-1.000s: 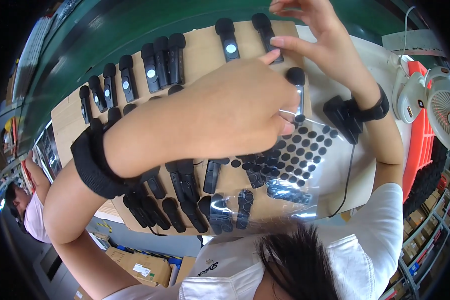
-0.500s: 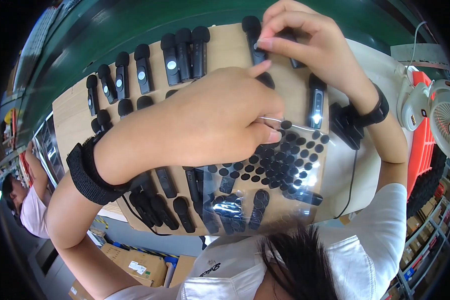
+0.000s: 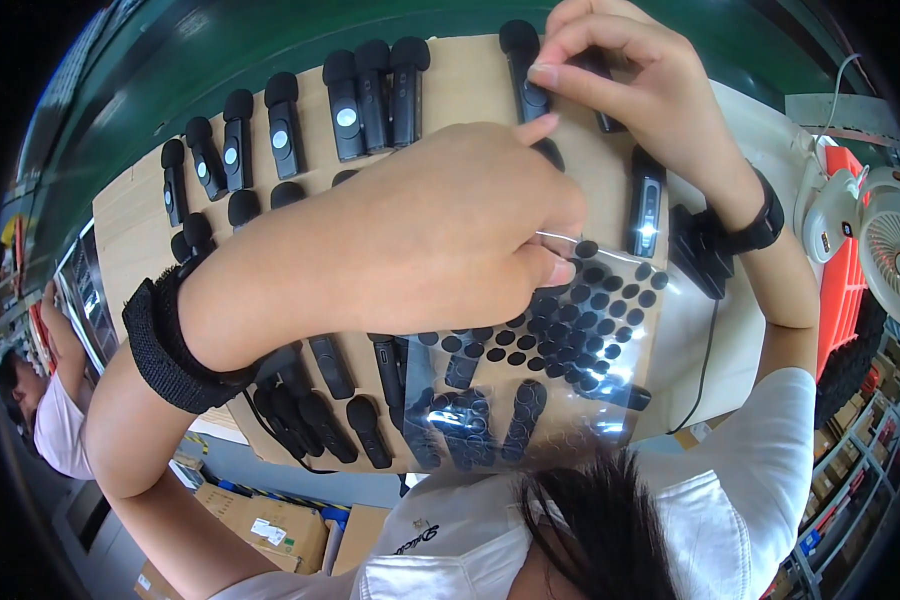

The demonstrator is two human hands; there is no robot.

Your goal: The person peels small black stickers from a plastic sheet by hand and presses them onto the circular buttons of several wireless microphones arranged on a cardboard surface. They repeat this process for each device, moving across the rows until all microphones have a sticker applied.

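Note:
My left hand (image 3: 480, 220) is closed on the edge of a clear sheet (image 3: 610, 420) that carries many black round stickers (image 3: 560, 325). The sheet lies slanted over several black microphones, which show through it. My right hand (image 3: 640, 70) pinches at the upper end of a black clip-type microphone (image 3: 520, 62) with a foam top; anything between the fingertips is too small to make out. Under and beside my left hand, other microphones are partly hidden. Along the far edge, several microphones (image 3: 346, 105) bear a white round spot.
The microphones lie on a tan board (image 3: 460, 75) on a white table (image 3: 740, 350). Near my right wrist is a black clamp-like device (image 3: 698, 250) with a cable. A white fan (image 3: 885, 230) and a red crate (image 3: 842, 290) stand at right. Another person (image 3: 60, 410) is at far left.
The view has shifted slightly, and both hands appear a little further right. My right fingertips remain at the same microphone, and my left hand still grips the sheet.

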